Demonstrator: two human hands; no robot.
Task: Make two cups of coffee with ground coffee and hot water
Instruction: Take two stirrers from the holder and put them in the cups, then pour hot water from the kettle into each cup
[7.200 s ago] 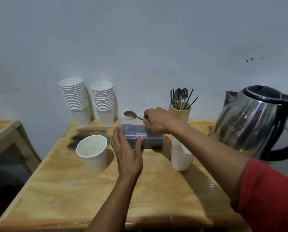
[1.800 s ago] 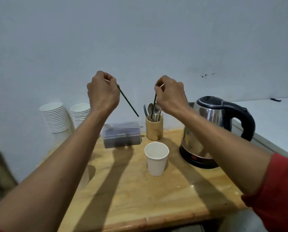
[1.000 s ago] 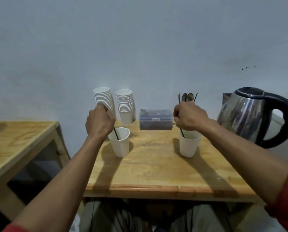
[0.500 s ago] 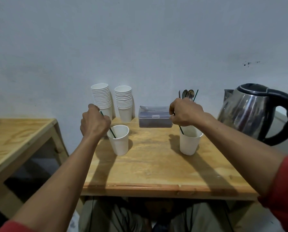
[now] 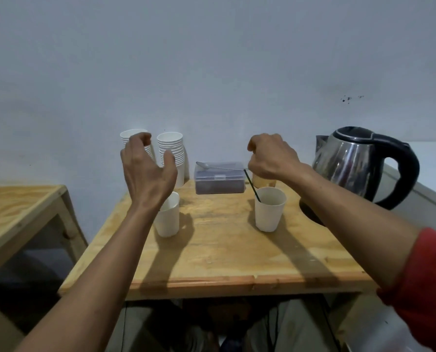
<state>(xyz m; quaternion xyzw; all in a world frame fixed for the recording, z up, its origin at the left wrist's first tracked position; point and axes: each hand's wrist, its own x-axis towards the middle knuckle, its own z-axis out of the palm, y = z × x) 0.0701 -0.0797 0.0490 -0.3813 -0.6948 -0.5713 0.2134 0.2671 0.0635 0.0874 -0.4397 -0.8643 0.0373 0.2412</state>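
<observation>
Two white paper cups stand on the wooden table (image 5: 224, 252). My left hand (image 5: 148, 174) hovers above the left cup (image 5: 170, 221) with its fingers spread and nothing in them; my wrist hides part of that cup's mouth. My right hand (image 5: 270, 158) pinches a thin dark stirrer (image 5: 252, 187) whose lower end dips into the right cup (image 5: 270, 210). A clear lidded box of ground coffee (image 5: 220, 180) sits at the back between my hands, with a metal spoon (image 5: 206, 165) lying on its lid. The steel kettle (image 5: 351, 161) stands at the right.
Two stacks of white paper cups (image 5: 172, 148) stand against the wall behind my left hand. A wooden utensil holder (image 5: 258, 183) is mostly hidden behind my right hand. A second wooden table (image 5: 16, 207) is at the left, with a gap between the two.
My left hand has let go of its stirrer, opened and lifted above the left cup. My right hand keeps its stirrer in the right cup.
</observation>
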